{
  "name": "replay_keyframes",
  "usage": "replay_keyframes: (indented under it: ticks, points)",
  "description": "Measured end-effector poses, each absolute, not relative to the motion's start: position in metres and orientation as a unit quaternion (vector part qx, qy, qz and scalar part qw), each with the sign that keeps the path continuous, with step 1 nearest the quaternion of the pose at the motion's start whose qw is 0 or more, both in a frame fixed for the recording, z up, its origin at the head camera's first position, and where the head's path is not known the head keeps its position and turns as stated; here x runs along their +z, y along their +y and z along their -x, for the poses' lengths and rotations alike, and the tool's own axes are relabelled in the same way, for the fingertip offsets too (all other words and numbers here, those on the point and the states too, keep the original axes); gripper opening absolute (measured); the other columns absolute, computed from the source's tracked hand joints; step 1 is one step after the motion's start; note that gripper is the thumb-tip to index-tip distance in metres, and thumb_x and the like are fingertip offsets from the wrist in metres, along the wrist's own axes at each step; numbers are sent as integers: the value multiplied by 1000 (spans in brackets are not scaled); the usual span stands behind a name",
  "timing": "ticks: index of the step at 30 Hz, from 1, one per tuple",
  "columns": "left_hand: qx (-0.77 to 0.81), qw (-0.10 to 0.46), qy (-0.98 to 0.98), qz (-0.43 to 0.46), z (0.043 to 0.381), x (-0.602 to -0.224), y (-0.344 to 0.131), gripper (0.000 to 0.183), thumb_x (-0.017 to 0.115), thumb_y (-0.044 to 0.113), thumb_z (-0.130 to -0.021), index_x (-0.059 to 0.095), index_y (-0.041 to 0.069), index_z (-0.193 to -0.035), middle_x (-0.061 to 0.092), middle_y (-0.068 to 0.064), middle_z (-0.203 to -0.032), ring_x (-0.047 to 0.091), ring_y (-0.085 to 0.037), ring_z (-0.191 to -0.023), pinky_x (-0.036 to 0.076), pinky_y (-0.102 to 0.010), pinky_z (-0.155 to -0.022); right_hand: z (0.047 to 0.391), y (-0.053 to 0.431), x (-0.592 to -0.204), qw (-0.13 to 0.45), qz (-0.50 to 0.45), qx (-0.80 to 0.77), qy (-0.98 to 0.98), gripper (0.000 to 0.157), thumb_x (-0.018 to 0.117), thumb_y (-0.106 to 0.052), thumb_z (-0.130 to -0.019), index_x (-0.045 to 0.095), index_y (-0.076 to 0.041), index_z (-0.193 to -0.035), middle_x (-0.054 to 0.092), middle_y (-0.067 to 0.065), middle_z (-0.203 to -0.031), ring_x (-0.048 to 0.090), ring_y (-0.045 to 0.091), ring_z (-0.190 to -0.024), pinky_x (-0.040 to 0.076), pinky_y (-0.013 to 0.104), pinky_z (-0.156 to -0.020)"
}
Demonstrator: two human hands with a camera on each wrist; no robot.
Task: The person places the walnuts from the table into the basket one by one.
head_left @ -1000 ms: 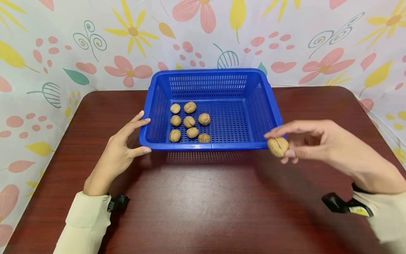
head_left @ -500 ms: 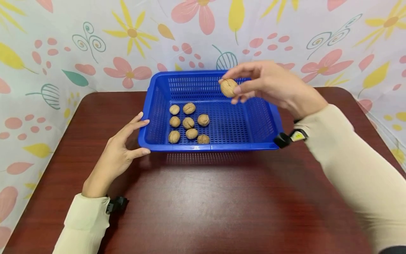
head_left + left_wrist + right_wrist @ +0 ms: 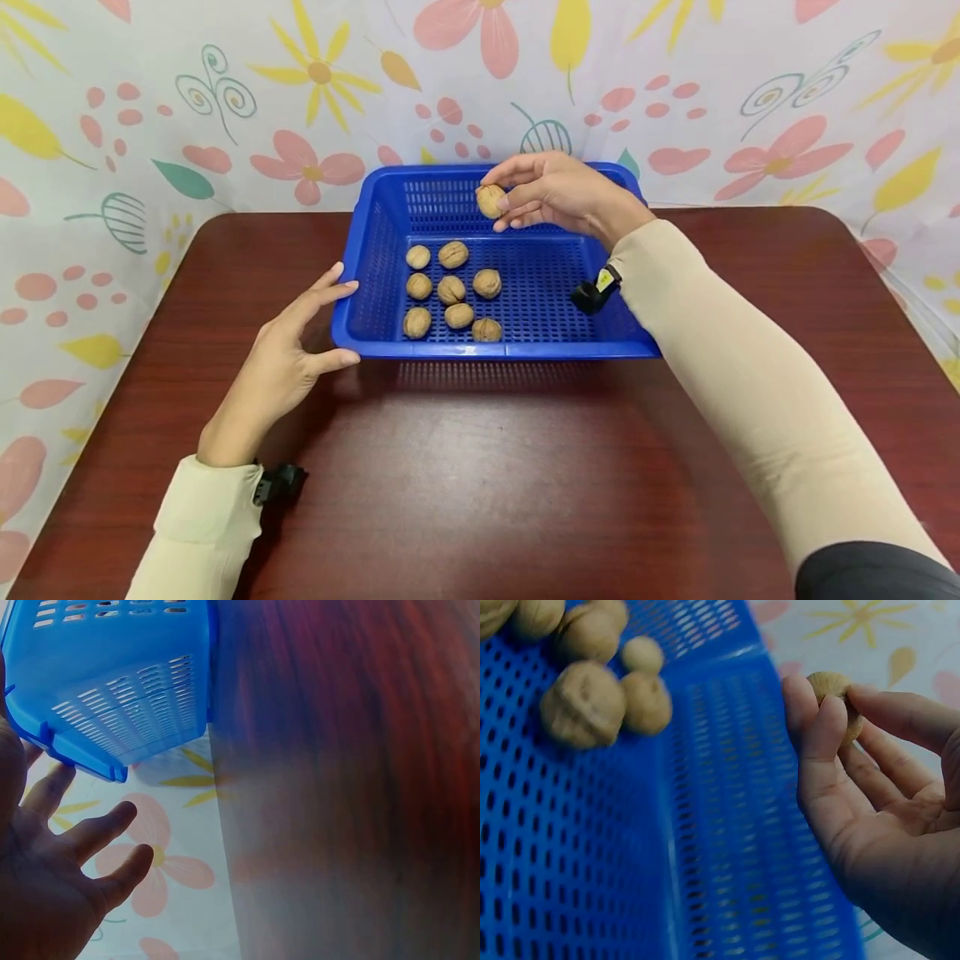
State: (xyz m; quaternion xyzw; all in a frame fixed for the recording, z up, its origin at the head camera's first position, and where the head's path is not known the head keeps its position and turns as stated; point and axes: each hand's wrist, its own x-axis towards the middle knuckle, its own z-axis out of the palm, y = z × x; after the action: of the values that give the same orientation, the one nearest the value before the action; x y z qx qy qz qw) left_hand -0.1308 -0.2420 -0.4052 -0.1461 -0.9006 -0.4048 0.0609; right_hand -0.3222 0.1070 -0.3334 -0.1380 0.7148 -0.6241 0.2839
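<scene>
In the head view a blue plastic basket [image 3: 491, 350] stands on the table. Several walnuts [image 3: 451, 290] lie spread over the left part of its slotted floor. My right hand [image 3: 562, 193] is over the basket's back part, pinching another walnut [image 3: 491, 202] between thumb and fingertips. The right wrist view shows that same walnut [image 3: 829, 686] partly covered by the fingers, raised above the floor beside the basket's wall. My left hand [image 3: 281, 358] touches the basket's left rim near the front corner, thumb and fingers spread. Its remaining fingers [image 3: 112, 821] extend off the basket in the left wrist view.
The brown wooden table [image 3: 450, 483] extends in front of the basket and to both sides. A floral-patterned cloth [image 3: 225, 92] hangs behind and at the sides. Black wrist cameras sit on both sleeves, the right one [image 3: 588, 297] over the basket.
My right hand has carried its walnut from the basket's front right corner leftward and back over the basket. The left hand and the walnuts in the basket stay where they were.
</scene>
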Motion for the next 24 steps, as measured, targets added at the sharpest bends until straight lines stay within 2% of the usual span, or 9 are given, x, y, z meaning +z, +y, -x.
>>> replay_keyframes:
  ticks: [3,7,12,17,24]
  points:
    - [-404,62,-901,143,130,-405,-242,74,80,20,-84,55,21,-153,35,2,-171,36,-36,-156,38,-62,-118,328,103,-343,296,116,-615,722,42,60,2,-103,55,-2,-145,65,8,-135,78,22,-90,63,32,-85]
    - [-408,55,-901,137,129,-404,-243,73,80,20,-84,55,21,-153,35,3,-171,35,-37,-157,38,-64,-118,331,97,-356,321,101,-591,733,42,59,2,-103,54,-3,-145,72,5,-116,78,23,-92,61,42,-99]
    - [-409,54,-900,141,131,-404,-242,73,80,20,-85,54,21,-153,35,2,-171,35,-37,-157,37,-64,-119,333,93,-369,342,96,-563,746,43,55,3,-104,52,-3,-147,67,7,-123,77,24,-94,55,48,-109]
    - [-405,54,-902,141,131,-403,-242,74,80,20,-84,54,21,-153,34,2,-172,34,-37,-157,37,-64,-119,334,94,-378,342,94,-538,764,44,54,2,-104,51,-3,-148,58,9,-127,76,23,-95,58,43,-103]
    - [-412,52,-899,140,131,-404,-241,74,80,19,-84,54,21,-153,35,2,-171,34,-38,-157,35,-65,-120,334,92,-386,347,88,-513,780,45,57,2,-102,52,-3,-146,58,10,-124,75,22,-95,61,37,-95]
